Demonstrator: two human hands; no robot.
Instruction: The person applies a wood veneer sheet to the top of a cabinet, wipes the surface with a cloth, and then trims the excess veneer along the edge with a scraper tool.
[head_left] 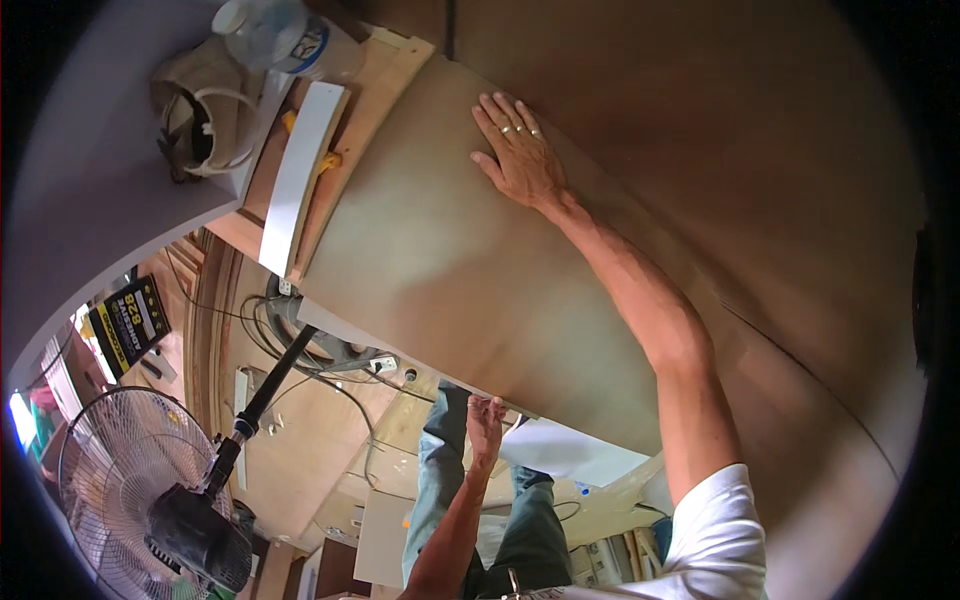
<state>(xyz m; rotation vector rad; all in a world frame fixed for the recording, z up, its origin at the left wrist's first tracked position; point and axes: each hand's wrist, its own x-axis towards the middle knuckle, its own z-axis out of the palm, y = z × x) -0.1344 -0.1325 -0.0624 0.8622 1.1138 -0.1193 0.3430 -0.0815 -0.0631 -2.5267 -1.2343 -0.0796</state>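
A large, thin grey-brown panel point(420, 220) spreads in front of me, with a pale near edge. My right hand point(522, 150) lies flat on its far part, fingers stretched and a little apart, rings on several of them. Below, at the near edge, my left hand point(484, 428) has its fingers bent and closed on the panel's rim. Part of the left hand's grip is hidden by the panel. A white sheet point(575, 455) shows under the edge just right of the left hand.
A standing fan point(140, 490) with a black pole is at lower left, near coiled cables point(320, 345). Beyond the panel's left side lie a white strip point(303, 180), a wooden frame point(360, 130), a clear plastic bottle point(285, 40) and a beige bag point(205, 110). A brown surface point(760, 150) extends right.
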